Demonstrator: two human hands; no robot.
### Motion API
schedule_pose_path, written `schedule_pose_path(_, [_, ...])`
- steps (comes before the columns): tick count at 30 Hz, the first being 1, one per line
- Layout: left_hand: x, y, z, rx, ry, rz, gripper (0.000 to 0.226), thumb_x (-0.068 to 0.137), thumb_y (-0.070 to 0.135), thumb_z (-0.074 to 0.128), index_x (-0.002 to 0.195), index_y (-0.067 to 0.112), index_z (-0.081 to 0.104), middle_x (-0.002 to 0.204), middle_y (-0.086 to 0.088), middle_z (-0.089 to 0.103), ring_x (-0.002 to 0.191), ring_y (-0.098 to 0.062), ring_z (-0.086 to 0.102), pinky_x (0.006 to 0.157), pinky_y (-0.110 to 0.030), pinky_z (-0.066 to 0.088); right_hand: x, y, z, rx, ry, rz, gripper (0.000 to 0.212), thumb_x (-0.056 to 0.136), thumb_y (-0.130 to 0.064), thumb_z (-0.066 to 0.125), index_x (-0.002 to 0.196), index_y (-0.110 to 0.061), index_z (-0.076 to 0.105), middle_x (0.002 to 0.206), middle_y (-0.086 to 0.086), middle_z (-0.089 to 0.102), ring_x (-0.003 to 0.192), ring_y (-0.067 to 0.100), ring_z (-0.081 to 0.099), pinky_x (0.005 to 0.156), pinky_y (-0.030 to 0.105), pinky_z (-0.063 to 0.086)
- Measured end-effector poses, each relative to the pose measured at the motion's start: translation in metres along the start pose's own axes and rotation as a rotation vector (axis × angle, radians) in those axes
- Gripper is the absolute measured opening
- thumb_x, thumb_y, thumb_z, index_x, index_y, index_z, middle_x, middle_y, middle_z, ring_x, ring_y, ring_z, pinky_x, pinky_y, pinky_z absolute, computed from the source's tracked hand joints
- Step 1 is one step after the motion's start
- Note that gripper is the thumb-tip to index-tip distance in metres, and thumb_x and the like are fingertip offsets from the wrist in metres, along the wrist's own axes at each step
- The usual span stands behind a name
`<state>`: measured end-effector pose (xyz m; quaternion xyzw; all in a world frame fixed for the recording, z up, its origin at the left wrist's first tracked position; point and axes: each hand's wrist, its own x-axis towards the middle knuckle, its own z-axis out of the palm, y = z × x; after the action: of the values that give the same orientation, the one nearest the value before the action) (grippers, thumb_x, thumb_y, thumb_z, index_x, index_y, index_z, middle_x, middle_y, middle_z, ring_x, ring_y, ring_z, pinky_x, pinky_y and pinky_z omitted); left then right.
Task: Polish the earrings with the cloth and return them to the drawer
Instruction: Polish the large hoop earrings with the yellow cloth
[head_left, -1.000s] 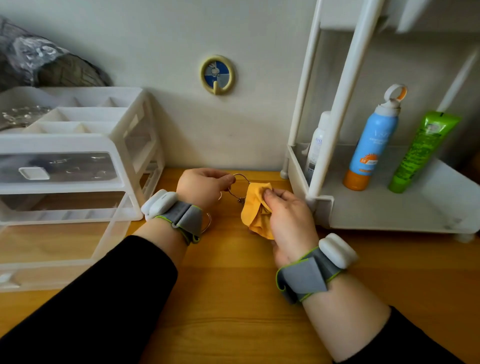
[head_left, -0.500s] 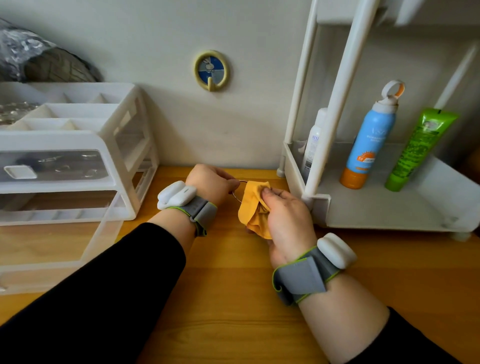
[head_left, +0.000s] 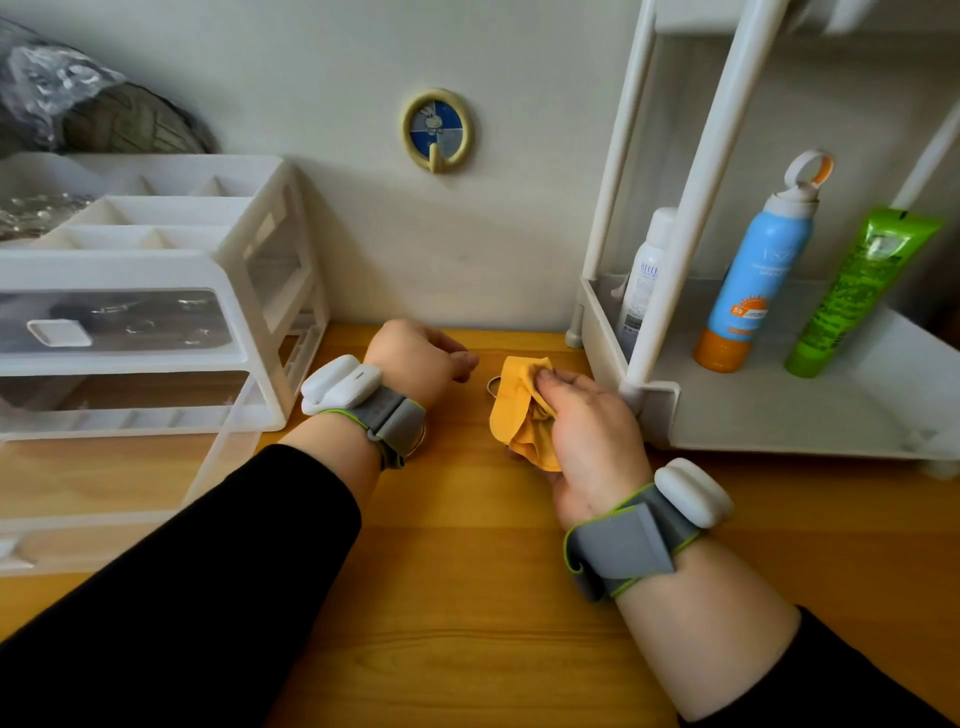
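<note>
Pale wall (head_left: 519, 234), round hook (head_left: 437, 131); wooden desk (head_left: 467, 597); white shelf rack (head_left: 779, 410).

A soft, matt orange cloth (head_left: 521, 410) is bunching into creases, and a thin, shiny metal hoop earring (head_left: 492, 385) is glinting at its left edge. The smooth honey-coloured wooden tabletop (head_left: 467, 597) is showing grain under a faint sheen. At the left, a white and clear glossy plastic drawer organiser (head_left: 156, 322) is catching reflections. At the right, a matt white plastic shelf rack (head_left: 779, 410) is holding a glossy blue and orange spray bottle (head_left: 753, 291) and a glossy green plastic tube (head_left: 857, 291).
</note>
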<state>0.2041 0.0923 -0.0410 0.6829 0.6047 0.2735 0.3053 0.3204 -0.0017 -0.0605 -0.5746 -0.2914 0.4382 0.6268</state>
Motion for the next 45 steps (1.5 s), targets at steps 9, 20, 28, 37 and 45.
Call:
schedule_pose_path(9, [-0.040,-0.012,-0.032,0.144,-0.028,0.059,0.020,0.082,0.034,0.070,0.098,0.022,0.071,0.088,0.006,0.066,0.082,-0.011,0.063,0.069,-0.023,0.050,0.003,0.001,0.001,0.008,-0.035,0.009,0.014,0.092,-0.024,0.057,0.083,-0.021,0.068,0.096,0.011,0.072,0.096,0.033,0.066,0.076,0.045,0.055])
schedule_pose_path(20, [-0.062,-0.027,-0.044,0.365,-0.068,0.074,0.013,0.073,0.032,0.076,0.078,0.021,0.072,0.082,0.000,0.070,0.081,-0.017,0.065,0.077,-0.034,0.056,-0.005,-0.003,0.003,0.037,-0.092,-0.035,0.013,0.094,-0.020,0.055,0.088,-0.019,0.066,0.094,0.009,0.072,0.082,0.023,0.067,0.055,0.027,0.051])
schedule_pose_path(28, [-0.061,-0.028,-0.041,0.424,-0.135,0.062,0.015,0.079,0.031,0.070,0.089,0.020,0.075,0.096,-0.005,0.070,0.090,-0.023,0.064,0.083,-0.032,0.054,0.001,0.001,0.000,0.030,-0.102,-0.044,0.012,0.093,-0.023,0.056,0.088,-0.019,0.067,0.084,0.004,0.072,0.070,0.018,0.067,0.046,0.022,0.049])
schedule_pose_path(37, [-0.069,-0.020,-0.044,0.319,-0.113,0.105,0.014,0.078,0.029,0.068,0.084,0.018,0.072,0.089,-0.006,0.070,0.084,-0.022,0.065,0.080,-0.034,0.054,0.005,0.003,-0.001,0.033,-0.075,-0.059,0.011,0.091,-0.021,0.059,0.088,-0.019,0.069,0.085,0.003,0.072,0.082,0.023,0.068,0.064,0.032,0.054])
schedule_pose_path(45, [-0.074,-0.015,-0.047,0.064,-0.007,0.221,0.012,0.081,0.023,0.065,0.071,0.025,0.059,0.074,0.000,0.064,0.068,-0.013,0.059,0.066,-0.025,0.050,0.005,0.002,-0.002,0.026,-0.047,-0.117,0.019,0.089,-0.017,0.061,0.076,-0.020,0.074,0.083,0.003,0.074,0.090,0.026,0.068,0.091,0.053,0.052])
